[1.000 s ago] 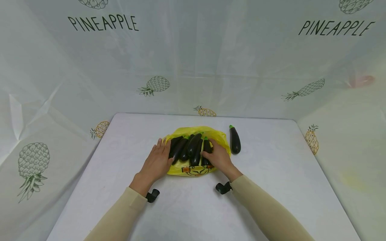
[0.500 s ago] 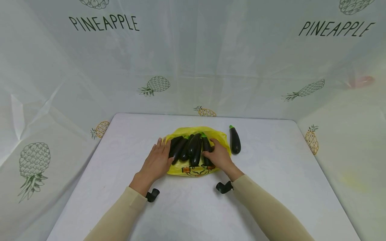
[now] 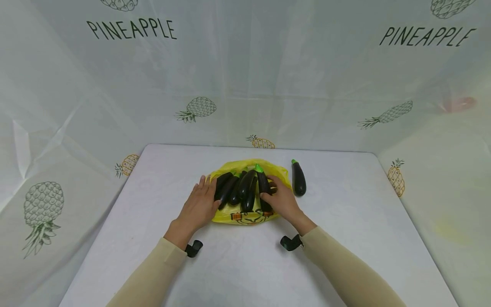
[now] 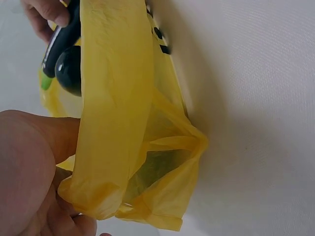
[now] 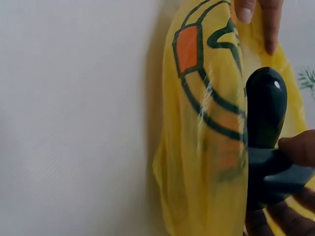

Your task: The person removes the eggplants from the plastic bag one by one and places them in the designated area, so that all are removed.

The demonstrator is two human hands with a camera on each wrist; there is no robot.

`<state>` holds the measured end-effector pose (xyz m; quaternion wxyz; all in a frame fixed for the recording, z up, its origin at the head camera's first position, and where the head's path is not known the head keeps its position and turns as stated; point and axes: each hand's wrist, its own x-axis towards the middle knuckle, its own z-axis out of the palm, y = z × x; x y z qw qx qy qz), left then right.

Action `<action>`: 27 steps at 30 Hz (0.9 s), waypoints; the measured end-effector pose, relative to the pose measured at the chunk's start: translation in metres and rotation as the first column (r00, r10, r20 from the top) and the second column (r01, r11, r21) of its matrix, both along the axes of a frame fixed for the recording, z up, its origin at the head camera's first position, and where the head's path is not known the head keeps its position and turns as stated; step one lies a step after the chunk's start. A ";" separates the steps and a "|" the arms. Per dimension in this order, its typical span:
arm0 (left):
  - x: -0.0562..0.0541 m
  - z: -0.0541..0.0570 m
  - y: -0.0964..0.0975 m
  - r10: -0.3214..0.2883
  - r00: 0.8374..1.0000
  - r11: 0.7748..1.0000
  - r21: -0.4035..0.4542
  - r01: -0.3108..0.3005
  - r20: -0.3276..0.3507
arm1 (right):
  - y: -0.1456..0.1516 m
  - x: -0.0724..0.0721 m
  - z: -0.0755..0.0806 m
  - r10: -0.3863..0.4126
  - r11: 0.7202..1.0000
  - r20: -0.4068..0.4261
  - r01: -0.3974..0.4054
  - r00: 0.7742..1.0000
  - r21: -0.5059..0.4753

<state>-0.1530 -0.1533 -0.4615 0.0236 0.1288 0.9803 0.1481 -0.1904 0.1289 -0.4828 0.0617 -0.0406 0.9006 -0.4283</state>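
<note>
A yellow plastic bag lies on the table with its mouth open, several dark eggplants side by side in it. At its left rim my left hand rests with fingers extended. In the left wrist view the left thumb reaches behind the bag's front wall. My right hand grips the rightmost eggplant, thumb on one side and fingers on the other. That eggplant's green stem end points away, tilted up over the bag. In the right wrist view the held eggplant crosses in front of another.
One more eggplant lies on the white table, just right of the bag. Behind the table hangs a pale curtain printed with pineapples. Black wrist cameras sit under both forearms.
The eggplant in my right hand has come up a little and away, its green end now nearer the bag's far rim. The right hand has shifted slightly right; the left has stayed still.
</note>
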 end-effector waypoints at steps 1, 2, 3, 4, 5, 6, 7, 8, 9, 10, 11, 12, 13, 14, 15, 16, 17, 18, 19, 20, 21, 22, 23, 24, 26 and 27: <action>0.000 0.000 0.000 0.000 1.000 1.000 0.002 0.000 0.001 | 0.001 0.000 0.000 0.002 1.000 -0.009 -0.002 1.000 -0.010; 0.000 0.000 0.000 0.000 1.000 1.000 0.004 0.000 0.002 | 0.002 0.001 0.000 0.005 1.000 -0.018 -0.005 1.000 -0.020; 0.000 0.000 0.000 0.000 1.000 1.000 0.007 0.000 0.003 | 0.003 0.001 0.000 0.007 1.000 -0.024 -0.008 1.000 -0.030; 0.000 0.000 0.000 0.000 1.000 1.000 0.009 0.000 0.004 | 0.004 0.002 0.000 0.010 0.999 -0.029 -0.012 1.000 -0.042; 0.000 0.000 0.000 -0.001 1.000 1.000 0.010 0.001 0.005 | 0.005 0.002 0.001 0.012 0.999 -0.031 -0.014 0.999 -0.049; 0.000 0.000 0.000 -0.001 1.000 1.000 0.010 0.001 0.007 | 0.006 0.003 0.001 0.013 0.998 -0.034 -0.016 0.999 -0.062; 0.000 0.000 0.000 -0.001 1.000 1.000 0.010 0.001 0.008 | 0.007 0.003 0.002 0.010 0.997 -0.036 -0.013 0.999 -0.076; 0.000 0.001 0.000 -0.002 1.000 1.000 0.010 0.002 0.008 | 0.008 0.004 0.003 0.007 0.996 -0.038 -0.011 0.999 -0.091; 0.000 0.001 0.000 -0.003 1.000 1.000 0.008 0.003 0.008 | 0.009 0.004 0.004 0.005 0.994 -0.041 -0.009 0.999 -0.110; 0.000 0.001 0.000 -0.003 1.000 1.000 0.007 0.003 0.008 | 0.010 0.005 0.005 0.002 0.992 -0.046 -0.008 0.999 -0.127; 0.000 0.001 0.000 -0.003 1.000 1.000 0.007 0.002 0.009 | 0.012 0.005 0.006 -0.002 0.989 -0.052 -0.005 0.999 -0.146; 0.000 0.001 0.000 -0.002 1.000 1.000 0.006 0.002 0.012 | 0.013 0.006 0.006 -0.007 0.986 -0.060 -0.003 0.998 -0.165; 0.000 0.002 0.000 -0.003 1.000 1.000 0.005 0.003 0.013 | 0.014 0.005 0.006 -0.011 0.984 -0.070 -0.001 0.998 -0.177; 0.000 0.002 0.000 -0.004 1.000 1.000 0.004 0.004 0.011 | 0.015 0.006 0.007 -0.011 0.982 -0.081 -0.004 0.997 -0.190; 0.000 0.002 0.000 -0.004 1.000 1.000 0.003 0.004 0.011 | 0.017 0.006 0.008 -0.014 0.980 -0.090 -0.004 0.996 -0.201; 0.000 0.002 0.000 -0.005 1.000 1.000 0.003 0.005 0.012 | 0.018 0.006 0.009 -0.016 0.979 -0.100 -0.004 0.995 -0.204; 0.000 0.002 -0.001 -0.006 1.000 1.000 0.003 0.006 0.012 | 0.019 0.006 0.009 -0.022 0.978 -0.108 -0.001 0.994 -0.208; 0.000 0.002 -0.001 -0.008 1.000 1.000 0.001 0.008 0.012 | 0.020 0.006 0.010 -0.026 0.978 -0.114 0.001 0.993 -0.209; 0.000 0.002 -0.001 -0.009 1.000 1.000 0.001 0.009 0.011 | 0.021 0.006 0.012 -0.031 0.977 -0.119 0.005 0.992 -0.212; 0.000 0.002 -0.001 -0.009 1.000 1.000 0.002 0.009 0.011 | 0.022 0.005 0.013 -0.037 0.977 -0.120 0.010 0.992 -0.214; 0.000 0.002 -0.001 -0.009 1.000 1.000 0.001 0.009 0.013 | 0.023 0.005 0.015 -0.043 0.977 -0.119 0.017 0.992 -0.212; 0.000 0.002 -0.001 -0.009 1.000 1.000 0.002 0.009 0.014 | 0.025 0.005 0.016 -0.047 0.977 -0.121 0.021 0.992 -0.210; 0.000 0.002 -0.001 -0.008 1.000 1.000 0.003 0.008 0.015 | 0.026 0.005 0.017 -0.054 0.977 -0.121 0.028 0.991 -0.211; 0.000 0.002 -0.001 -0.008 1.000 1.000 0.003 0.008 0.015 | 0.028 0.004 0.018 -0.060 0.977 -0.123 0.033 0.991 -0.211; 0.000 0.003 -0.001 -0.007 1.000 1.000 0.005 0.007 0.014 | 0.032 0.004 0.020 -0.070 0.977 -0.129 0.042 0.989 -0.209; 0.000 0.002 -0.001 -0.008 1.000 1.000 0.006 0.007 0.013 | 0.034 0.003 0.021 -0.072 0.977 -0.135 0.043 0.988 -0.209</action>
